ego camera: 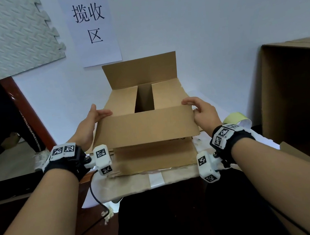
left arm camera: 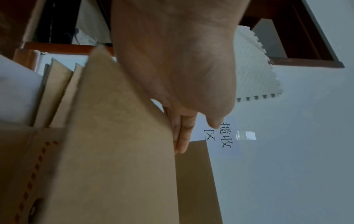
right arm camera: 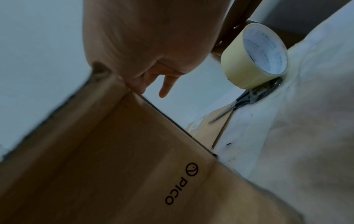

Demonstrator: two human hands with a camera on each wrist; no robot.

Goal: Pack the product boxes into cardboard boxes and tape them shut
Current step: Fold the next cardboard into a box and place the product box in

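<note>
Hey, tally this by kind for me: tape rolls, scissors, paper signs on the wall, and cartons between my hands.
Tape roll: 1
Scissors: 1
Paper wall sign: 1
Carton between left hand and right hand: 1
Total: 4

Both bare arms reach forward, a little apart. The left hand (ego camera: 88, 124) lays its straight fingers (left arm camera: 182, 136) against the left end of the box flap (ego camera: 147, 127), with the thumb sticking up. The right hand (ego camera: 203, 112) pinches the flap's right corner.
</note>
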